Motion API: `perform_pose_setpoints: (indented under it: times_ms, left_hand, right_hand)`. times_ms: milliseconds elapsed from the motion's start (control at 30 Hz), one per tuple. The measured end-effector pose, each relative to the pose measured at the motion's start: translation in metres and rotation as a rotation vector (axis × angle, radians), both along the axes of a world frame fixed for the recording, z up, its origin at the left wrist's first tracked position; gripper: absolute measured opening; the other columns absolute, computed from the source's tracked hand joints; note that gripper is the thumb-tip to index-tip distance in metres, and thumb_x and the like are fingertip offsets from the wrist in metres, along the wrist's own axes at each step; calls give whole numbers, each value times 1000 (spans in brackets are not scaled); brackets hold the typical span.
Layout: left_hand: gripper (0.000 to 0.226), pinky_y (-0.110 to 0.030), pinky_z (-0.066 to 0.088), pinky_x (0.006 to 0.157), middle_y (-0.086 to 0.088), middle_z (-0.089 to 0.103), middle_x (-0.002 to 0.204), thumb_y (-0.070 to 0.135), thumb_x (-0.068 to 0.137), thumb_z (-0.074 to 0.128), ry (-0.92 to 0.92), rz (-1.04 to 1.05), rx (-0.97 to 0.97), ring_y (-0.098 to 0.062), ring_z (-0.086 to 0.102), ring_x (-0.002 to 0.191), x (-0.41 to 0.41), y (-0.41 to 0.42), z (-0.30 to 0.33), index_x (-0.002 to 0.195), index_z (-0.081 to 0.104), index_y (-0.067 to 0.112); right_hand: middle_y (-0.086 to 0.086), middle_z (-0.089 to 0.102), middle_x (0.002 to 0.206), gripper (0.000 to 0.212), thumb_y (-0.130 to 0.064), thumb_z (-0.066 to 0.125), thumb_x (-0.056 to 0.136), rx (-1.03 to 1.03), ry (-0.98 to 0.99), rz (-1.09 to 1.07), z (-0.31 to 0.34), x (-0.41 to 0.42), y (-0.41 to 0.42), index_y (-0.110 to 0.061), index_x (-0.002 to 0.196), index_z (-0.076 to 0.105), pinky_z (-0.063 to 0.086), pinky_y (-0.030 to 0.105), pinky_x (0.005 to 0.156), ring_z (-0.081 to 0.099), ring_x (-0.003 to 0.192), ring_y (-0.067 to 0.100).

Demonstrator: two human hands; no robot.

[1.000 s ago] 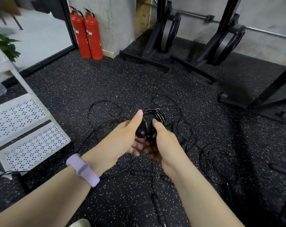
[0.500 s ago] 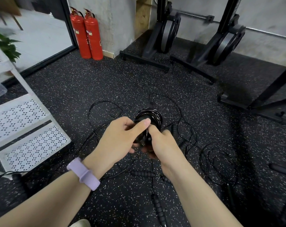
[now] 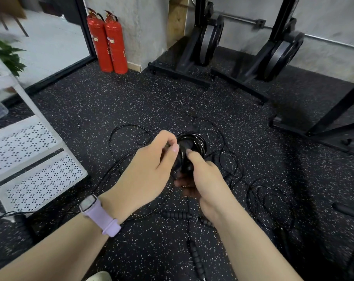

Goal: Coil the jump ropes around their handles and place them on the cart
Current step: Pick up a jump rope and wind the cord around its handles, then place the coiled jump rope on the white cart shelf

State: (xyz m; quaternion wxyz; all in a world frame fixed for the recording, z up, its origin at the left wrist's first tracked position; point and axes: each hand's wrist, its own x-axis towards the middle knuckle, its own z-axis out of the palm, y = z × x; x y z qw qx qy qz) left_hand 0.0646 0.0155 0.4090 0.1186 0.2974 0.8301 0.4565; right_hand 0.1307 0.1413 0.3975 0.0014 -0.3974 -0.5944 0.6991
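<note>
Both hands are working at chest height over the speckled floor (image 3: 151,102): the right hand (image 3: 204,179) is gripping the bundled handles of one jump rope (image 3: 189,151) from below, fingers curled round them, while the left hand (image 3: 151,165) is pinching a strand of cord against the top of the coil with thumb and forefinger. That bundle is sitting right between the two hands, touching both, its glossy loops showing just beyond the fingertips. Judging by how tight the wraps look, this rope is nearly coiled (perhaps only the tail end is being tucked in), but it is not yet on the white cart (image 3: 40,171), which is standing well off to the left with nothing rope-like showing on its perforated shelves. Much is remaining, I would say: loose ropes (image 3: 271,201) are sprawling in tangles on the floor beneath and to the right of the hands, with ribbed spare handles (image 3: 196,258) lying among them, all still uncoiled.
</note>
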Motion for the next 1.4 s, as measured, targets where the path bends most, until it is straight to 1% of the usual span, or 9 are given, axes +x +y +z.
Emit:
perform_pose_setpoints:
  times_ms: [133,333,600,767,900,1000,1100,1267,1400]
  left_hand:
    - [25,-44,54,74,11,65,95,36,96,57,26,-43,-55,-14,65,76,5,-1,0,114,42,41]
    - [23,-35,50,61,8,67,92,32,96,60,-1,-19,-13,-17,61,64,4,2,-6,112,44,40]
    - [25,-61,55,79,6,71,93,50,83,63,-290,73,90,-37,67,88,-2,7,-12,100,46,45]
    - [23,-50,54,81,10,70,95,43,93,63,-167,82,42,-18,68,84,-4,6,-12,107,45,39]
    - [25,-46,56,83,11,68,100,45,96,59,-110,-14,60,-12,69,87,-4,5,-6,115,44,38]
    - [24,-33,52,95,19,65,110,48,97,55,-76,-55,43,0,65,101,-5,1,-3,119,45,43]
    - [20,-36,54,90,20,66,105,45,99,52,-78,0,68,-4,67,93,-1,1,-6,118,45,42]
    - [21,-30,54,72,7,71,96,39,96,61,-301,147,186,-6,69,74,-3,4,-9,112,48,36]
    - [25,-34,58,71,-10,71,106,21,97,66,-549,259,351,-15,69,76,-4,4,-9,117,52,17]
  right_hand:
    - [4,79,86,46,-46,58,99,-6,9,17,0,1,0,-8,124,63,46,28,54,69,59,12]
    - [6,76,96,43,-43,64,98,10,48,-14,1,5,2,-9,123,54,51,28,51,77,70,18]
    - [10,74,106,38,-41,64,99,82,73,-4,1,4,2,-12,119,48,59,32,60,78,82,21]
    - [9,71,104,35,-38,63,99,105,100,-6,0,2,3,-12,117,50,61,32,61,77,77,19]
    - [6,72,115,58,-65,64,86,86,92,-29,0,0,4,-20,121,55,63,48,84,76,95,25]
    - [4,76,105,44,-56,54,101,20,130,-26,4,1,3,-18,121,60,64,38,70,78,78,20]
    - [6,77,102,45,-54,50,104,-7,132,-26,6,1,3,-14,120,62,62,36,65,77,74,22]
    - [4,73,106,36,-49,58,101,15,140,-36,9,0,8,-14,110,60,65,44,76,79,80,27]
    - [11,74,105,43,-45,68,97,-8,145,-86,9,-6,6,-13,120,51,65,49,78,79,80,32]
